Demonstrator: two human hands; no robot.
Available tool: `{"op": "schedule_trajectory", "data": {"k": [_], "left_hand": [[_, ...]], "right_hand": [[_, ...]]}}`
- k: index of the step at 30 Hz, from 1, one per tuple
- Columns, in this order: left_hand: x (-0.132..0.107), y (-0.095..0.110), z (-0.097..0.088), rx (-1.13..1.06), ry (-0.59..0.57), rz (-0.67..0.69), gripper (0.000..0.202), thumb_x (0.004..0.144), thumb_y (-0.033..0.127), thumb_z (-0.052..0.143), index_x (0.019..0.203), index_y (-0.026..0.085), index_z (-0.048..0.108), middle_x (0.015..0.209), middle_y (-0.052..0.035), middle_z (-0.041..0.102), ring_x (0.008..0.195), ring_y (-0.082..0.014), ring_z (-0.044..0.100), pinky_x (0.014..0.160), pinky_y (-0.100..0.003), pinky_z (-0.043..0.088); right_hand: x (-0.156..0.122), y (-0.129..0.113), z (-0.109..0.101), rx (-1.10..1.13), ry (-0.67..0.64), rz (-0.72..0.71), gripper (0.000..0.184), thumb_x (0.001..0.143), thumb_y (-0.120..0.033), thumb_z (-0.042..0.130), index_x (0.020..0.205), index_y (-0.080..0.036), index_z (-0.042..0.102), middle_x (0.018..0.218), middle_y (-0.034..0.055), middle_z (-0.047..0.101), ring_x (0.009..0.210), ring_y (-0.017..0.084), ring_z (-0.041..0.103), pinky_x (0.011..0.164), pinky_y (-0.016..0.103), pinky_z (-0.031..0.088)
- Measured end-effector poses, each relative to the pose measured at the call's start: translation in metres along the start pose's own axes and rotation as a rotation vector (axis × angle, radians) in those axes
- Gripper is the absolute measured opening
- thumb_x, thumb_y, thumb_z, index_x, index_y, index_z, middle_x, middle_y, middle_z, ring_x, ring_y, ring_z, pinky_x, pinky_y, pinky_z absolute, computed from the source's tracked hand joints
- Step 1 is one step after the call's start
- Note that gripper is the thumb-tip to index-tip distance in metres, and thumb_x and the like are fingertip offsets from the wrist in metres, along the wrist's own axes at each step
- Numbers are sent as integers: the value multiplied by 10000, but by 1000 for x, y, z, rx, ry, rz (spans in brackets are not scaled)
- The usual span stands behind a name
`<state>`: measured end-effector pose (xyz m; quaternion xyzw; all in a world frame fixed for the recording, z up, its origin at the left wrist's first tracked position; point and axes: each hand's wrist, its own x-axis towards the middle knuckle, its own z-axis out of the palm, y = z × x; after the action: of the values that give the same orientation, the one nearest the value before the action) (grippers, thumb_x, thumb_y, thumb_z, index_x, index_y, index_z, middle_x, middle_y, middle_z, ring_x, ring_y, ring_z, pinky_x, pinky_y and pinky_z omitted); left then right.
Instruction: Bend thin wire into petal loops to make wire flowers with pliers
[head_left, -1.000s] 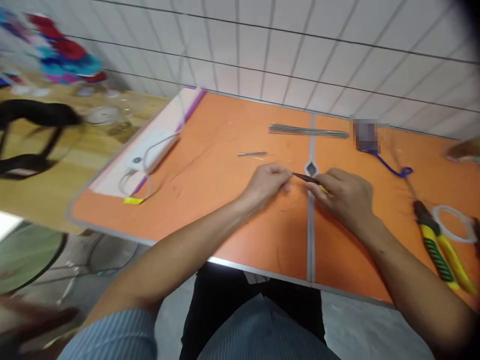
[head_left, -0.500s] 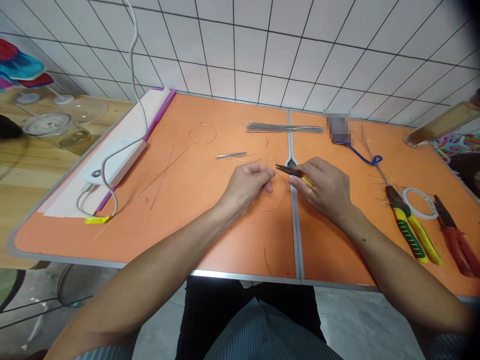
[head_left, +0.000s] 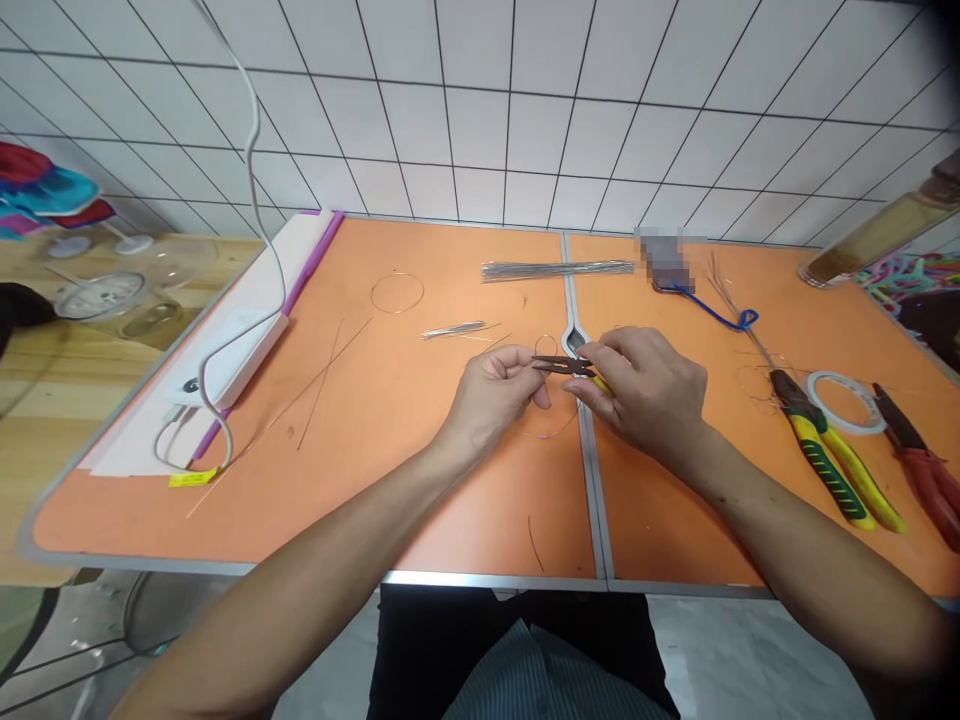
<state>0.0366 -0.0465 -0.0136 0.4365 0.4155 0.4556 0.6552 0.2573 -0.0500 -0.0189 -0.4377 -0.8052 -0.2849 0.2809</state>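
My left hand (head_left: 501, 392) is closed in a pinch on a thin wire (head_left: 546, 336), which is bent into a small loop above the fingers and a wider curve below. A small pink piece shows low on that curve. In my right hand (head_left: 651, 388) are small pliers (head_left: 561, 365) with dark pointed jaws and yellow handles, mostly covered by the fingers. The jaws look slightly parted and reach left to my left fingertips, by the wire. Whether they grip it is too small to tell.
Straight wires (head_left: 556, 270) lie bundled at the back, near shorter pieces (head_left: 454, 329) and a wire ring (head_left: 397, 293). At right are yellow-green pliers (head_left: 821, 455), a white ring-shaped roll (head_left: 847, 428) and red-handled pliers (head_left: 926, 480). A white power strip (head_left: 244, 365) lies left.
The pliers have shifted left against my left fingertips, and their jaws look wider apart. My left hand keeps its pinch on the wire. The whole view has tilted slightly.
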Motion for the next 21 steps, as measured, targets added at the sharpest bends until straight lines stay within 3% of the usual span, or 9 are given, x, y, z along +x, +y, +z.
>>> {"op": "schedule_trajectory", "data": {"k": [5,21], "left_hand": [[-2,-3,2,1,-11,30,211,862,379,864,840,189,775,619,-6,688,487,-78,373,505,-267,221],[-6,-5,4,-7,-39,0,184,862,360,854,886,190,787,627,1,700,498,-78,366,520,-250,257]], "right_hand": [[3,-4,-5,-56,79,-32,459,1169,-598,572,1025,-215,779,960,64,804,862,196,662,605,357,275],[5,-3,-13,-106,113,-109,429,1166,-578,597,1008,-213,759,951,57,798,850,187,659,600,343,286]]}}
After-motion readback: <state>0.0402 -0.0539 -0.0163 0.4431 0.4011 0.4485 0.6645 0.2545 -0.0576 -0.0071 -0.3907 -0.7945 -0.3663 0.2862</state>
